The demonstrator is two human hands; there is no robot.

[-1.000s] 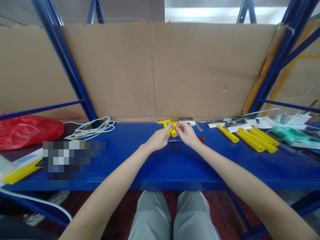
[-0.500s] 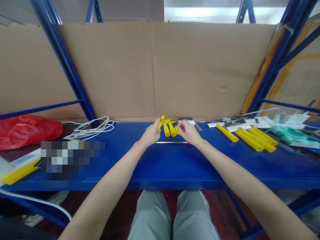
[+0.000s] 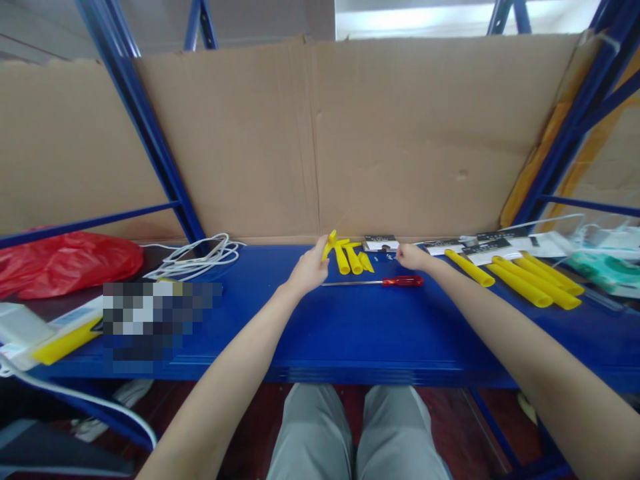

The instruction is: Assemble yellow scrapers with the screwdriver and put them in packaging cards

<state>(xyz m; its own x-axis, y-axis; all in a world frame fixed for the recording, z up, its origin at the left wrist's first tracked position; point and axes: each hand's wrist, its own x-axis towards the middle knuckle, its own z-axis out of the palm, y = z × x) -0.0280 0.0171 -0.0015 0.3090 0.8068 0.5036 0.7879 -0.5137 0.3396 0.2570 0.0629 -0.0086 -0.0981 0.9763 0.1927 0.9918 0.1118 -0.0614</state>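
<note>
My left hand (image 3: 311, 265) is closed around a yellow plastic piece (image 3: 331, 241), whose top sticks up past the fingers. Just to its right on the blue table (image 3: 320, 333) lie yellow tube-like pieces (image 3: 349, 260) and a smaller yellow piece (image 3: 366, 261). My right hand (image 3: 411, 256) rests at the table's back with its fingers drawn together; what they pinch, if anything, is hidden. Tiny loose parts (image 3: 390, 258) lie by its fingertips, beside a black-and-white packet (image 3: 381, 244). In front of both hands lies a screwdriver with a red handle (image 3: 403, 281), its shaft pointing left.
Several yellow tubes (image 3: 520, 283) and packets (image 3: 493, 251) lie on the right, with a green-and-white pack (image 3: 605, 272) beyond. On the left are a coiled white cable (image 3: 205, 257) and a red plastic bag (image 3: 75, 263). Cardboard (image 3: 425, 140) stands behind.
My right hand has moved right, away from the yellow pieces, uncovering the red screwdriver handle and the tiny parts. My left hand still holds its yellow piece. The view has shifted slightly.
</note>
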